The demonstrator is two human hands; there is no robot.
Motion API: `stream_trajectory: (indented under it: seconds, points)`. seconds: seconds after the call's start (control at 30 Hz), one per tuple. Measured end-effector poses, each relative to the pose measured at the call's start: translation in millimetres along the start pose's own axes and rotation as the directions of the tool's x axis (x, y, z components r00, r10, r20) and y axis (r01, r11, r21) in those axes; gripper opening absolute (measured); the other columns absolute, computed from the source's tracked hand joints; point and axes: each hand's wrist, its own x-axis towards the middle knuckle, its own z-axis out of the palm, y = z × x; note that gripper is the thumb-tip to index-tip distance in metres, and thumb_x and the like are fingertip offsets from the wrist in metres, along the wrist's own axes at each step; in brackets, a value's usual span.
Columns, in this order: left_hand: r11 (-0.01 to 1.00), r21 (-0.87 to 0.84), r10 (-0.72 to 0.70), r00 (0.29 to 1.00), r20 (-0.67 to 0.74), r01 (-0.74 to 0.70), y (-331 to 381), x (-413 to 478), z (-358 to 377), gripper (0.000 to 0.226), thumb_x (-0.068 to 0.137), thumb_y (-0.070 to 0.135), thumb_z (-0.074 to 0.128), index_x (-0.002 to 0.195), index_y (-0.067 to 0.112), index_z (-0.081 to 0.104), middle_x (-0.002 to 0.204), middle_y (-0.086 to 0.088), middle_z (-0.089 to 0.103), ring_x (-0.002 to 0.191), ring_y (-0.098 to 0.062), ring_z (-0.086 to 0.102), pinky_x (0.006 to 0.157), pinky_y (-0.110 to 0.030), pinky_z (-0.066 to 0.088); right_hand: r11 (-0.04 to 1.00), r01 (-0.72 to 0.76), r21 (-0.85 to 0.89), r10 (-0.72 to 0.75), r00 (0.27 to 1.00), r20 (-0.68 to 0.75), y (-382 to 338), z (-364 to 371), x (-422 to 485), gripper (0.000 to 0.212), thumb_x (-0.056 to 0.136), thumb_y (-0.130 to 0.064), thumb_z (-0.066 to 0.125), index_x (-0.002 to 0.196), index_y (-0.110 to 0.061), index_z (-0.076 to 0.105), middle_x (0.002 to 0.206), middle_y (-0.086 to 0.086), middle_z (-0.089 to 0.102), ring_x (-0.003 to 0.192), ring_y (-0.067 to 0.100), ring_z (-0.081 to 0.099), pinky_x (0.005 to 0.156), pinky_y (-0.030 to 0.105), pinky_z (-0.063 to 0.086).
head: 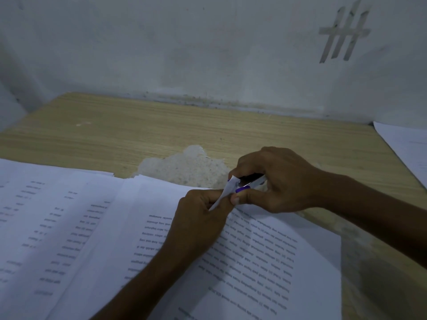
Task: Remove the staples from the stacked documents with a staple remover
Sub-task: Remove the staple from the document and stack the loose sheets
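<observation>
1. The left hand pinches a lifted corner of the documents.
2. The right hand grips the staple remover, its tip at that corner.
3. The documents lie spread along the bench's near edge.

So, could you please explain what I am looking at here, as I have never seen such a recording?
There is no machine here: a person works with two bare hands, and the single picture comes from a camera worn on the head, looking forward and down. A wooden table against a wall carries printed documents in overlapping piles. The left hand pinches the lifted corner of one document. The right hand grips a staple remover, black, white and purple, set at that corner. The staple itself is too small to see. Another sheet lies at the right edge.
</observation>
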Motion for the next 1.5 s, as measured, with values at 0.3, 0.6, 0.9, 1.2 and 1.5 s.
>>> stream_trajectory:
  seconds: [0.3, 0.6, 0.9, 1.2, 1.5]
  points:
    - [0.997, 0.000, -0.079, 0.996, 0.038, 0.079, -6, 5, -2, 0.027, 0.091, 0.026, 0.054, 0.065, 0.031, 0.062, 0.062, 0.009, 0.063, 0.055, 0.005, 0.059, 0.056, -0.008, 0.046, 1.000, -0.026, 0.011, 0.025, 0.995, 0.096, -1, -4, 1, 0.041, 0.080, -0.065, 0.048, 0.099, -0.037, 0.069, 0.078, -0.015, 0.061, 0.067, 0.008, 0.057, 0.065, 0.037, 0.047]
    - [0.995, 0.010, -0.100, 0.994, 0.049, 0.100, -5, 4, -3, 0.025, 0.091, 0.030, 0.053, 0.069, 0.028, 0.062, 0.068, 0.005, 0.065, 0.056, 0.002, 0.059, 0.055, -0.004, 0.044, 0.999, -0.042, 0.018, 0.040, 0.991, 0.127, -6, -8, 0, 0.028, 0.081, -0.050, 0.056, 0.102, -0.038, 0.069, 0.084, -0.012, 0.068, 0.072, 0.007, 0.061, 0.071, 0.036, 0.050]
    - [0.993, -0.018, -0.114, 0.992, 0.056, 0.115, -1, 3, -5, 0.022, 0.092, 0.030, 0.053, 0.086, 0.019, 0.071, 0.073, 0.007, 0.067, 0.057, 0.008, 0.060, 0.057, -0.002, 0.044, 0.995, -0.077, 0.070, 0.067, 0.987, 0.143, -8, -11, 2, 0.028, 0.076, -0.049, 0.055, 0.098, -0.039, 0.070, 0.083, -0.011, 0.068, 0.073, 0.008, 0.061, 0.072, 0.037, 0.051]
    - [0.998, 0.062, -0.015, 1.000, 0.017, 0.014, -3, 1, -1, 0.026, 0.090, 0.028, 0.056, 0.066, 0.029, 0.065, 0.059, 0.013, 0.062, 0.054, 0.003, 0.058, 0.053, -0.008, 0.043, 0.996, -0.083, -0.044, 0.089, 0.984, 0.156, -6, -10, 3, 0.043, 0.077, -0.060, 0.053, 0.107, -0.033, 0.069, 0.090, -0.019, 0.069, 0.076, 0.002, 0.059, 0.077, 0.029, 0.049]
    - [0.999, 0.027, -0.038, 0.997, 0.065, 0.037, 0, 0, -4, 0.025, 0.089, 0.030, 0.056, 0.065, 0.030, 0.063, 0.054, 0.019, 0.061, 0.056, 0.006, 0.060, 0.055, -0.005, 0.044, 0.992, -0.110, 0.063, 0.096, 0.977, 0.192, -5, -11, 2, 0.041, 0.080, -0.058, 0.055, 0.106, -0.030, 0.070, 0.095, -0.017, 0.070, 0.083, 0.003, 0.063, 0.075, 0.036, 0.053]
